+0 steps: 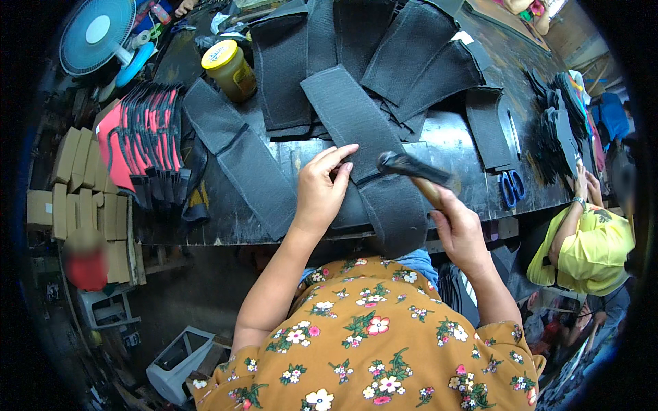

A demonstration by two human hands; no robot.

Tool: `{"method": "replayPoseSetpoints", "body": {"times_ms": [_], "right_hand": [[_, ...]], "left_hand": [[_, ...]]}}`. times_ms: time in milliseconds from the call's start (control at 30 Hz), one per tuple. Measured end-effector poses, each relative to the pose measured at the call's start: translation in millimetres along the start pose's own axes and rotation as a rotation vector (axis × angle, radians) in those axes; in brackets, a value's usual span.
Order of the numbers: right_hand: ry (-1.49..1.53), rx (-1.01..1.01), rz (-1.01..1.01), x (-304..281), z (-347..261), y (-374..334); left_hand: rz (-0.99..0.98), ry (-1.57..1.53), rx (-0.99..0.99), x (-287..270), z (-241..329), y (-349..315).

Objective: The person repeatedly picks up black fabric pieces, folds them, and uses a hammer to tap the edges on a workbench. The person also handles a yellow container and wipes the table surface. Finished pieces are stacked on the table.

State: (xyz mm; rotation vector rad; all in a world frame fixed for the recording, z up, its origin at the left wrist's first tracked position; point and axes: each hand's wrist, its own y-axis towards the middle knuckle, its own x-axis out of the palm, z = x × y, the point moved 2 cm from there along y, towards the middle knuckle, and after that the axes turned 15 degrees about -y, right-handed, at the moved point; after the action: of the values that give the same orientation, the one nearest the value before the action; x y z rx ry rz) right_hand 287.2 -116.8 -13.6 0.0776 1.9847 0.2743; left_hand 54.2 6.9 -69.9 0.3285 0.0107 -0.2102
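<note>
A hammer (418,170) with a dark head and a wooden handle is in my right hand (460,229), its fingers wrapped round the handle. The hammer head, slightly blurred, hangs over a long black fabric panel (353,113), near a seam across it. That panel lies slantwise, its near end reaching past the table edge towards me. My left hand (322,188) rests at the panel's left edge, index finger stretched out and thumb apart. To its left lies another black panel (250,175) with a similar cross seam.
Black panels (411,58) fan out across the far side of the dark table (445,140). A yellow-lidded jar (236,75) and pink-and-black pieces (140,137) stand left. Blue-handled scissors (510,188) lie right. A person in yellow (593,243) handles dark pieces at the far right.
</note>
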Motion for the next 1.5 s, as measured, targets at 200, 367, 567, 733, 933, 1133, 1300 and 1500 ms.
{"method": "replayPoseSetpoints", "body": {"times_ms": [200, 367, 567, 733, 933, 1133, 1300, 1500], "right_hand": [[-0.063, -0.069, 0.013, -0.2, -16.7, 7.5], [-0.116, -0.025, -0.114, 3.6, -21.4, 9.6], [-0.056, -0.092, -0.063, 5.4, -28.6, 11.2], [-0.028, -0.082, -0.121, 7.8, -22.2, 5.7], [0.001, 0.048, 0.081, -3.8, 30.5, 7.9], [-0.357, 0.157, 0.178, -2.6, 87.9, 8.1], [-0.388, 0.19, 0.207, 19.4, 103.4, 6.9], [-0.475, 0.2, 0.171, 21.1, 105.3, 8.6]], "left_hand": [[-0.001, -0.001, 0.016, 0.1, -2.8, 0.8], [-0.025, 0.014, 0.047, -1.2, -3.0, 1.7], [-0.027, 0.027, 0.047, -1.5, -5.9, 0.4], [0.015, 0.013, -0.028, -0.1, -4.8, 0.2], [0.265, 0.007, 0.269, -39.2, 38.8, -2.8], [0.588, 0.052, 0.452, -171.8, 53.1, 36.3], [0.567, 0.412, 0.124, -229.9, -27.8, 66.1], [0.521, 0.857, 0.188, -233.8, -93.4, 57.8]]}}
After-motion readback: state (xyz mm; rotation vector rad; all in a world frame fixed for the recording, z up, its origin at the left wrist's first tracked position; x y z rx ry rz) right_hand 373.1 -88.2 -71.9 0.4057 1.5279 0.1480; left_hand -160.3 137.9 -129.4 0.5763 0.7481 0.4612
